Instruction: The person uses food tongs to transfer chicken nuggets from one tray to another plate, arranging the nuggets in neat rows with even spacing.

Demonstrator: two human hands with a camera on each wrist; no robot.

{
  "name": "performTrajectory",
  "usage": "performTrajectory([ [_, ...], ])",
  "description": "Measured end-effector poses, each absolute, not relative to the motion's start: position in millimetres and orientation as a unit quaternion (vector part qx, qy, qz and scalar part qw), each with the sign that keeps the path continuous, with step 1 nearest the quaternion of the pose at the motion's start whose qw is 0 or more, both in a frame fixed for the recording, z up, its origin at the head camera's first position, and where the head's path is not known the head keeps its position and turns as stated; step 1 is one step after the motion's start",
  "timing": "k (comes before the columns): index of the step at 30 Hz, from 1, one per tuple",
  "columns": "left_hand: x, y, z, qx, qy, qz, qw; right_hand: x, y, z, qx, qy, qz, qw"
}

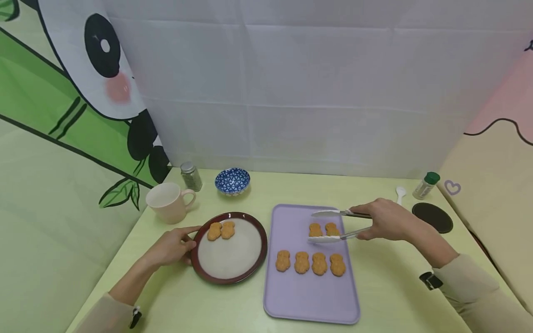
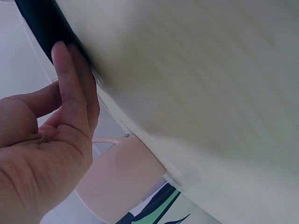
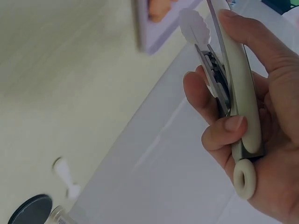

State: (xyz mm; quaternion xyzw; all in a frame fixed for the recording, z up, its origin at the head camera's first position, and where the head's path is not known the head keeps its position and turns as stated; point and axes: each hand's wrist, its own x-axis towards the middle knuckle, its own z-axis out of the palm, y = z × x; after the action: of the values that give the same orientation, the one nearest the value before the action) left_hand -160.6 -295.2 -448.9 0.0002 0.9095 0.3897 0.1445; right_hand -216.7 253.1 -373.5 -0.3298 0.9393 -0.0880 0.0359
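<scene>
On the left, a round plate (image 1: 233, 259) with a brown rim carries two golden-brown figure-shaped biscuits (image 1: 227, 230) near its upper left edge. My left hand (image 1: 170, 247) grips that rim at the left; in the left wrist view its fingers (image 2: 70, 84) lie against the dark edge. My right hand (image 1: 393, 221) holds metal tongs (image 1: 347, 234) with pale tips, also seen in the right wrist view as tongs (image 3: 240, 88). Their spread tips reach over a lilac tray (image 1: 310, 300), on either side of two biscuits (image 1: 331, 229). Below these, several more biscuits (image 1: 319, 264) form a row.
A pink mug (image 1: 168, 203), a spice jar (image 1: 191, 176) and a blue patterned bowl (image 1: 232, 181) stand at the back left. Back right are a small white spoon (image 1: 400, 194), a green-capped shaker (image 1: 426, 186) and a black disc (image 1: 433, 218). A cloth wall (image 1: 291, 101) rises behind.
</scene>
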Motion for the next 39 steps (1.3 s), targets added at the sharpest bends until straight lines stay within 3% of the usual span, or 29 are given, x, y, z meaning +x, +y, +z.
performTrajectory([
  [10, -159.6, -298.2, -447.6, -0.008, 0.91, 0.389, 0.146, -221.0, 263.0, -381.1, -0.338, 0.934, -0.095, 0.06],
  [20, -158.7, -296.9, -444.6, -0.008, 0.911, 0.387, 0.145, -217.5, 247.2, -372.8, -0.352, 0.929, -0.11, 0.036],
  [26, -159.3, -298.9, -447.3, -0.011, 0.912, 0.383, 0.146, -222.4, 201.4, -362.3, -0.37, 0.92, -0.126, 0.008],
  [39, -161.8, -294.4, -450.9, -0.015, 0.916, 0.374, 0.144, -225.2, 93.3, -369.2, -0.385, 0.917, -0.099, 0.021],
])
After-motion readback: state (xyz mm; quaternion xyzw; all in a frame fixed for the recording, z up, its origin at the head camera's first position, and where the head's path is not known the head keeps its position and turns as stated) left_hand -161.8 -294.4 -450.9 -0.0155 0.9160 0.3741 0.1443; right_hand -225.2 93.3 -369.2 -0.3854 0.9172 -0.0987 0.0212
